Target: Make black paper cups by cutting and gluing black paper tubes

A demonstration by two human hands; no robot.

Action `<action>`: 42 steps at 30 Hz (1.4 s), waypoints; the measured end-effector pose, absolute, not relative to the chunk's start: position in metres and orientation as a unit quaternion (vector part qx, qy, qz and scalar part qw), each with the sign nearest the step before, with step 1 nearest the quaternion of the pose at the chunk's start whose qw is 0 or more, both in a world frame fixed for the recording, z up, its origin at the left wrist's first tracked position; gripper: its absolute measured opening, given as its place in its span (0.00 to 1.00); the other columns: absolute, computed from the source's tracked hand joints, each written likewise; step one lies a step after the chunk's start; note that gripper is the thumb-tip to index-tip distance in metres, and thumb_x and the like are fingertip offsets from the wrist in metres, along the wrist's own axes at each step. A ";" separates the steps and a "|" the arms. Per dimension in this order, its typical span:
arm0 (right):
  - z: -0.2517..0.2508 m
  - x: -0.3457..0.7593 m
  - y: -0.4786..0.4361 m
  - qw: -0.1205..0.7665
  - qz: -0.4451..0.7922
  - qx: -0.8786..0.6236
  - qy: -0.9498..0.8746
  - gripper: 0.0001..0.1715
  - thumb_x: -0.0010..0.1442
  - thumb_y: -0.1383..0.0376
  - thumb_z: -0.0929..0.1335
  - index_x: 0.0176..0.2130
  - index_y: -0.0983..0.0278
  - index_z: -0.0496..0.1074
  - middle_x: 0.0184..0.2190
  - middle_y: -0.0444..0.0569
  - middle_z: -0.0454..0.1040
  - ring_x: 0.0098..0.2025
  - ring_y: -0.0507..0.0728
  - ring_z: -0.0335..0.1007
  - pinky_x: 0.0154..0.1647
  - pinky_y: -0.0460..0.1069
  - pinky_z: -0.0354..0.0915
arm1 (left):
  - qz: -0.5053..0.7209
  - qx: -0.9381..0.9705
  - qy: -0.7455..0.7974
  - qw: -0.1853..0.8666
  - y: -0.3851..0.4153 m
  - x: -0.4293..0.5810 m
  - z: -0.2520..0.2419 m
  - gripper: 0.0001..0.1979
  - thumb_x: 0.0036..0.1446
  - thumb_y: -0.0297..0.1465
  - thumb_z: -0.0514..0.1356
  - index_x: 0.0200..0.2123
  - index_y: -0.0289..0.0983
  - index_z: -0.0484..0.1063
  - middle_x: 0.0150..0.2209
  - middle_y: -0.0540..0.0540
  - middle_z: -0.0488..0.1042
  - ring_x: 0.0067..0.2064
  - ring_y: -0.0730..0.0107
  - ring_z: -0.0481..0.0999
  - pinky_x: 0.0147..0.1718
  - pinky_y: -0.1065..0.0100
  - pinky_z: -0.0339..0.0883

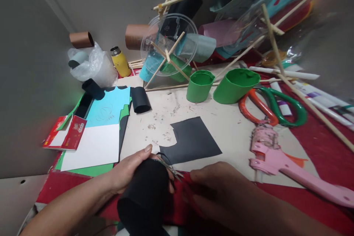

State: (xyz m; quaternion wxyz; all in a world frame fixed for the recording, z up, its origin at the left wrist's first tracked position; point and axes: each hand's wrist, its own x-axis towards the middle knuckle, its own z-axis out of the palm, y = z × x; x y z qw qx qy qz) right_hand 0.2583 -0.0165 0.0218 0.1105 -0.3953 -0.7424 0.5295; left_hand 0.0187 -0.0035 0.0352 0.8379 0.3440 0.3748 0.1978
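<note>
My left hand (pixel 128 167) grips a black paper tube (pixel 145 195) near the front edge of the table. My right hand (pixel 218 188) holds small scissors (pixel 173 170) with red handles, their blades at the tube's top rim. A thin curl of black paper rises from the rim at the blades. Just beyond lies a flat black paper sheet (pixel 190 140) with a piece cut out of its left side.
A pink glue gun (pixel 279 162) lies right. Orange and green scissors (pixel 272 108), two green paper cups (pixel 221 84), a stick-and-plastic-cup frame (pixel 168 48), a yellow bottle (pixel 121 62), a small black tube (pixel 140 99), stacked coloured paper (pixel 96 132) and a red packet (pixel 69 134) surround the work.
</note>
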 end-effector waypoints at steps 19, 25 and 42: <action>0.019 0.262 -0.020 0.384 0.396 -0.311 -0.774 0.16 0.63 0.64 0.68 0.26 0.61 0.61 0.18 0.38 0.59 0.20 0.49 0.54 0.20 0.45 0.52 | 0.233 0.240 0.397 0.855 0.001 0.019 0.020 0.37 0.57 0.59 0.53 0.37 0.27 0.80 0.28 0.37 0.79 0.28 0.65 0.76 0.30 0.69 0.68; 0.019 0.269 -0.024 0.359 0.385 -0.306 -0.794 0.14 0.69 0.59 0.63 0.32 0.60 0.68 0.27 0.48 0.71 0.22 0.54 0.67 0.18 0.46 0.61 | 0.274 0.227 0.449 0.820 -0.005 0.020 0.014 0.37 0.57 0.58 0.54 0.36 0.27 0.79 0.27 0.39 0.76 0.28 0.67 0.74 0.27 0.72 0.66; 0.016 0.258 -0.025 0.377 0.274 -0.213 -0.859 0.37 0.66 0.39 0.62 0.61 0.60 0.69 0.58 0.56 0.72 0.62 0.68 0.66 0.63 0.63 0.65 | 0.255 0.281 0.387 0.841 -0.037 0.029 0.016 0.33 0.52 0.60 0.60 0.39 0.34 0.79 0.29 0.45 0.75 0.28 0.67 0.71 0.34 0.66 0.65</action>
